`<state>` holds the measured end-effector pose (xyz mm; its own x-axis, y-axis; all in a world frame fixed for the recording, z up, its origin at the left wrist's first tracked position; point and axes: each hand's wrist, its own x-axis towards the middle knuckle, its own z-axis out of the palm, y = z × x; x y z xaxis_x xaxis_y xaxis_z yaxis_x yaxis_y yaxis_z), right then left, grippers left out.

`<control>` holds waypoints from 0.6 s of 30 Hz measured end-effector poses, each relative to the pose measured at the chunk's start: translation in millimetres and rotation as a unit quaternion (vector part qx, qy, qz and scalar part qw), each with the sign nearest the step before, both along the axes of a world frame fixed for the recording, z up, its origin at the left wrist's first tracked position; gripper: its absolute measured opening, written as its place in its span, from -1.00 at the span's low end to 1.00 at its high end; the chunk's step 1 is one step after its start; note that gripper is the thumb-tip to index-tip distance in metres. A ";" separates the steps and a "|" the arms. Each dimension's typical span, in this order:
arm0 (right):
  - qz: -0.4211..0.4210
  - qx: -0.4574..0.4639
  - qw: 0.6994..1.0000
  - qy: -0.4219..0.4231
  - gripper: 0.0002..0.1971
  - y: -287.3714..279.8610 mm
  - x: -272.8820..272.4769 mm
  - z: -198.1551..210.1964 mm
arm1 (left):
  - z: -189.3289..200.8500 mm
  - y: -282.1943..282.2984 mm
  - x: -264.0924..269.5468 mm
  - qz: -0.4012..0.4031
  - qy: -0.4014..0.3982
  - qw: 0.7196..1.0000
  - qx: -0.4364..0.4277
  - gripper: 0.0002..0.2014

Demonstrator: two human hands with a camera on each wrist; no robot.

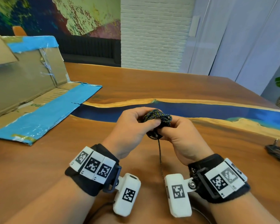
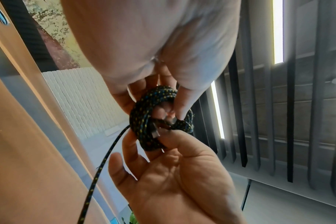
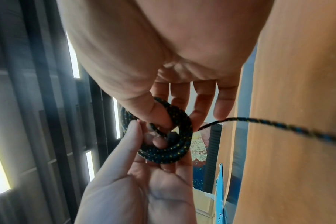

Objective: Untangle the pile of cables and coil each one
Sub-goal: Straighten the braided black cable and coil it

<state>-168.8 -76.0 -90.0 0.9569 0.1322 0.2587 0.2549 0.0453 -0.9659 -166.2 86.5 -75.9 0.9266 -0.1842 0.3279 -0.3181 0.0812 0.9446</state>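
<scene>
On the far left of the bench (image 1: 200, 88) I see a flattened cardboard box (image 1: 31, 94) edged in blue tape, lying toward the left edge with one flap standing up.

My left hand (image 1: 129, 126) and right hand (image 1: 183, 136) are raised together above the near middle of the bench, just this side of the blue resin strip that crosses the wood. Between them sits the braided cable (image 1: 158, 120), wound into a small tight coil. From the left wrist view, the left hand's fingers (image 2: 184, 98) curl down over the top of the coil (image 2: 159, 118) and the thumb pinches it, so that hand is clamped on the cable. The right hand (image 2: 173, 174) cups the coil from the other side, and its thumb and forefinger press against the lower loops; the right wrist view shows its thumb (image 3: 157, 112) hooked through the ring of the coil (image 3: 163, 136), so it grips the cable too.

The cable is black, flecked with yellow and blue. Several loops lie stacked in the ring. One loose tail leaves the coil and hangs down between my wrists toward the near edge. A connector end shows inside the loops, blurred.

At the right edge of the bench lies a second dark cable (image 1: 278, 152), well apart from the hands.
</scene>
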 end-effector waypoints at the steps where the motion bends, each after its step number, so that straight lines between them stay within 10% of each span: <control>1: 0.010 0.000 1.000 -0.008 -0.72 -0.4 -1.4 2.4 | -0.1 0.2 0.7 0.005 -0.006 1.000 0.006 -0.82; 14: 0.029 0.075 0.996 -0.046 -0.89 7.6 -3.4 0.7 | 1.0 3.8 5.2 -0.023 0.043 0.998 -0.034 -0.83; 18: 0.024 0.086 0.994 -0.069 -0.44 5.0 -6.0 5.3 | -0.6 6.8 6.4 -0.039 0.046 0.998 -0.037 -0.75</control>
<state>-174.8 -70.9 -84.7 0.9041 0.1187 0.4104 0.3786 0.2227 -0.8984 -159.8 93.3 -76.5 0.9370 -0.2358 0.2576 -0.2205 0.1724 0.9600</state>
